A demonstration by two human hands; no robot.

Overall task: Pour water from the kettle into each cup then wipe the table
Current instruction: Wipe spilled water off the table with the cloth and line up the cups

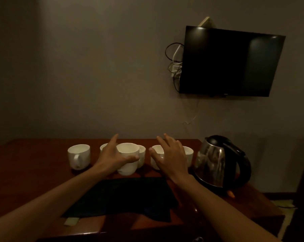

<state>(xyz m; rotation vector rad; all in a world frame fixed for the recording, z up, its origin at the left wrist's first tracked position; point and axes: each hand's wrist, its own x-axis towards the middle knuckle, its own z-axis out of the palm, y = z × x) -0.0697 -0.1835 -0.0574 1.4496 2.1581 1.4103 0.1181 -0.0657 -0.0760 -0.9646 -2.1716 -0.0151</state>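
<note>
Several white cups stand in a row on the dark wooden table (34,180). My left hand (112,157) grips the middle cup (128,154), thumb across its front, holding it tilted a little in front of the row. My right hand (170,156) hovers with spread fingers over another cup (156,151), hiding most of it. A cup with its handle facing me (78,156) stands at the left end. The steel kettle (216,163) with a black handle and lid sits at the right. A dark cloth (123,198) lies flat near the front edge.
A black television (231,62) hangs on the wall above the kettle, with loose cables (174,63) at its left side. The table's right edge drops off just past the kettle. A small pale tag (71,221) lies by the cloth's front left corner.
</note>
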